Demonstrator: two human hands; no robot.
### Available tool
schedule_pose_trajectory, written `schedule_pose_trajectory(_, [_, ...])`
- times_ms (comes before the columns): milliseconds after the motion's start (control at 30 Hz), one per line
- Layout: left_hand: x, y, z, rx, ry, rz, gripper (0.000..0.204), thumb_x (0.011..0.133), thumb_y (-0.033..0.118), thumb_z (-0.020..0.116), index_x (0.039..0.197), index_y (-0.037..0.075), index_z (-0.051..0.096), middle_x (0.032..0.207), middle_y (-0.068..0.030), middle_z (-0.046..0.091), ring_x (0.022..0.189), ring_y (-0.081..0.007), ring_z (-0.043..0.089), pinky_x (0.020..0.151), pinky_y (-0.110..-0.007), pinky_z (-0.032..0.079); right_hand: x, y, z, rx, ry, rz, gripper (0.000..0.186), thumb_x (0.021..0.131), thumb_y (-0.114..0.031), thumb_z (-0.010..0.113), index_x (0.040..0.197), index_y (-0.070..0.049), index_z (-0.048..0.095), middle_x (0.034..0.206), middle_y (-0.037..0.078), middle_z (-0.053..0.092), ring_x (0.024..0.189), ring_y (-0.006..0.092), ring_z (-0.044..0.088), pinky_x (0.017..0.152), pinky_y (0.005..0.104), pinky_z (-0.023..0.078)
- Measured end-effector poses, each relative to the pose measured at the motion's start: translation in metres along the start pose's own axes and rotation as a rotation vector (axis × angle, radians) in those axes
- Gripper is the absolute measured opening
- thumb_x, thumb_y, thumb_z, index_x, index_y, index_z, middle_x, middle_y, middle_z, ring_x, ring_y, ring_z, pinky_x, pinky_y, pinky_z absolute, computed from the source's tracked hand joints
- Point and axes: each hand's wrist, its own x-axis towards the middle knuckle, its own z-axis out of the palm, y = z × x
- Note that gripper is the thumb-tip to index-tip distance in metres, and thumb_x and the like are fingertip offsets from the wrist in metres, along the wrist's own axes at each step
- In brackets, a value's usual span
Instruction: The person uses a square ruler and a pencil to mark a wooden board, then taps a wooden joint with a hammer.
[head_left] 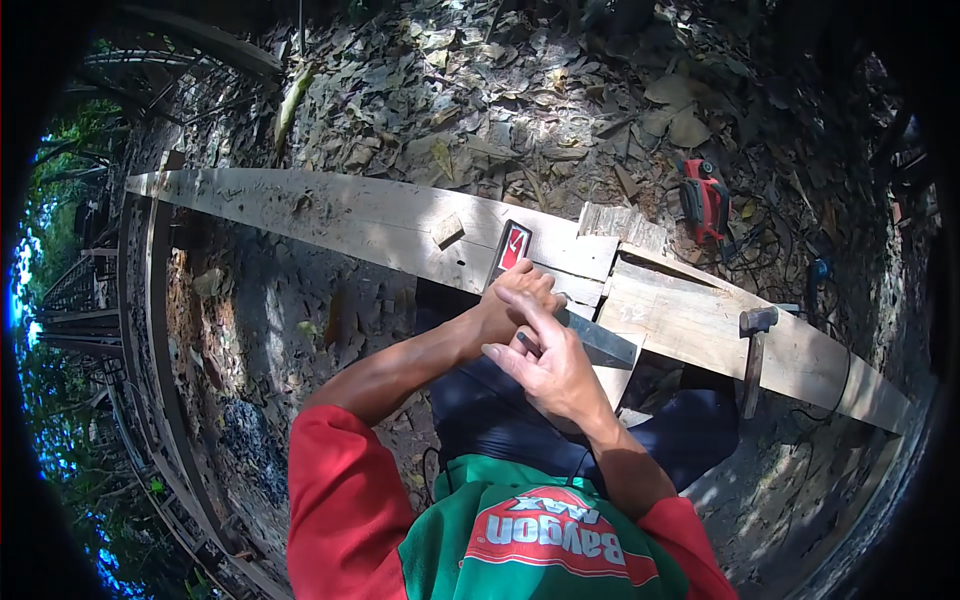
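My left hand is curled above a long wooden board, just below a small dark rectangular item with a red face; what its fingers grip is hidden. My right hand overlaps it from below, index finger reaching up over it, and has a short dark rod in its fingers. A flat dark metal piece extends rightward from beside my hands over a smaller pale piece of wood. A small wooden block sits on the board to the left.
A second board continues right, with a hammer across it. A red power tool and cable lie on leaf-strewn ground beyond. Wooden rails stand at the left. My legs are under the boards.
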Motion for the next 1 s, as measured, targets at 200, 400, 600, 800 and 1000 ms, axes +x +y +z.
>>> schedule_pose_trajectory(200, [-0.016,-0.046,-0.001,-0.241,0.184,-0.093,0.042,0.081,0.032,0.077,0.114,0.011,0.06,0.093,-0.0099,0.064,0.094,-0.0315,0.064,0.086,-0.044,0.049,-0.042,0.093,-0.084,-0.044,0.319,0.31,0.031,0.095,-0.019,0.067,0.118,0.001,0.064,0.078,0.001,0.062,0.064,0.0066,0.054,0.06,0.0245,0.046])
schedule_pose_trajectory(400, [-0.015,-0.07,0.013,-0.318,0.043,-0.157,0.059,0.08,0.028,0.077,0.137,0.025,0.061,0.093,-0.0092,0.061,0.091,-0.0291,0.062,0.082,-0.042,0.051,-0.074,0.157,-0.14,-0.104,0.5,0.537,0.031,0.095,-0.024,0.067,0.111,0.002,0.067,0.076,0.004,0.065,0.065,0.0096,0.06,0.06,0.0262,0.048])
schedule_pose_trajectory(600, [-0.012,-0.07,0.027,-0.357,0.037,-0.178,0.06,0.081,0.029,0.077,0.139,0.029,0.06,0.098,-0.0098,0.059,0.093,-0.0292,0.061,0.084,-0.042,0.05,-0.033,0.147,-0.136,0.049,0.422,0.581,0.035,0.096,-0.03,0.065,0.115,0.0,0.069,0.068,0.003,0.063,0.059,0.0085,0.056,0.056,0.0269,0.045])
schedule_pose_trajectory(800, [-0.004,-0.069,0.026,-0.275,0.052,-0.13,0.067,0.08,0.028,0.077,0.143,0.031,0.055,0.096,-0.0078,0.058,0.089,-0.0275,0.06,0.08,-0.041,0.051,-0.009,0.166,-0.131,0.02,0.515,0.617,0.034,0.097,-0.034,0.063,0.087,-0.003,0.072,0.059,0.002,0.062,0.051,0.0092,0.053,0.052,0.0275,0.042])
schedule_pose_trajectory(1000, [-0.006,-0.068,0.025,-0.237,-0.01,-0.146,0.063,0.085,0.026,0.073,0.145,0.031,0.053,0.098,-0.0076,0.057,0.092,-0.0275,0.06,0.082,-0.041,0.051,-0.008,0.159,-0.135,0.071,0.464,0.655,0.032,0.097,-0.032,0.063,0.088,-0.002,0.071,0.059,0.002,0.06,0.051,0.0092,0.053,0.052,0.028,0.043])
